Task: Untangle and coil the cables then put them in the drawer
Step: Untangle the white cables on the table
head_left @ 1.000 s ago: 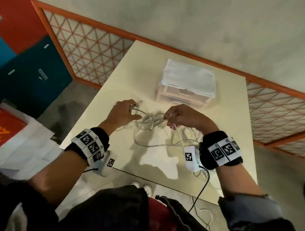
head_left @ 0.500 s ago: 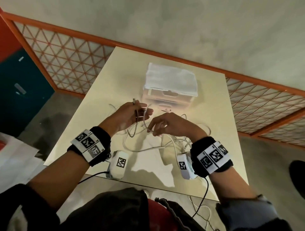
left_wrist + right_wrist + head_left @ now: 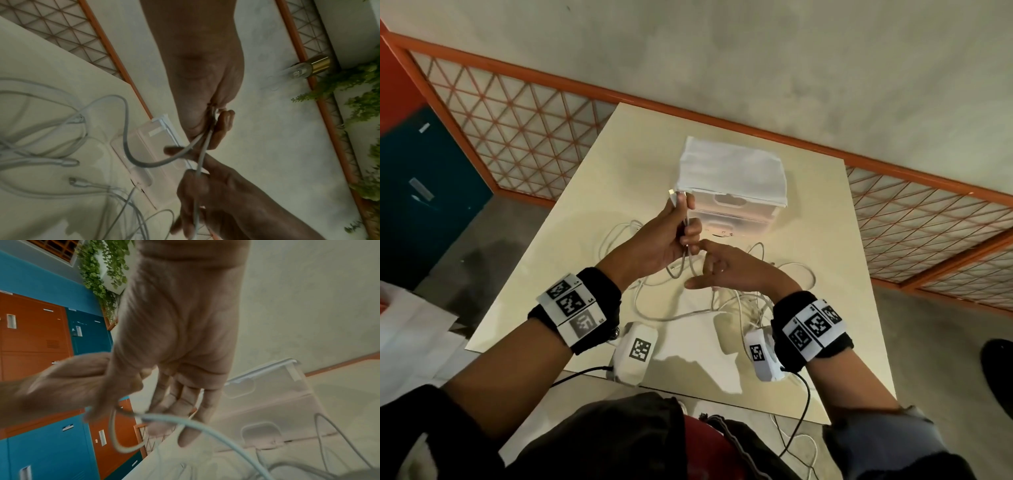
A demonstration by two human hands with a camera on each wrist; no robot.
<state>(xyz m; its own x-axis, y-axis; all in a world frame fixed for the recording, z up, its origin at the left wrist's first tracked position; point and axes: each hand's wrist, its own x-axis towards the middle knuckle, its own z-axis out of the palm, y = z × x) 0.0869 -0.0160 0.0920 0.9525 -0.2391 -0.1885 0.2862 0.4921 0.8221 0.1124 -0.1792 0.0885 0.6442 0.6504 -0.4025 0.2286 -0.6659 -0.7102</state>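
Observation:
Above the cream table (image 3: pixel 825 274), my left hand (image 3: pixel 667 236) grips one white cable (image 3: pixel 686 265) near its end, and the plug (image 3: pixel 672 192) sticks up past my knuckles. From that hand (image 3: pixel 205 81) the cable (image 3: pixel 202 155) drops in a loop. My right hand (image 3: pixel 726 270) is just to the right with its fingers (image 3: pixel 185 402) mostly straight, and the cable (image 3: pixel 185 421) runs across them. Below both hands lies the tangle of white cables (image 3: pixel 739 301). Behind it stands a translucent drawer unit (image 3: pixel 736 212) under a white cloth, both drawers closed.
An orange-framed lattice fence (image 3: pixel 517 120) runs along the table's far and left sides. Blue and orange lockers (image 3: pixel 41 337) stand to the left. White papers (image 3: pixel 410 325) lie on the floor at the left. The table's near edge is close to my body.
My left hand has lifted the cable end off the table and toward the drawer unit. My right hand has moved in beside it, its fingers straightening along the cable.

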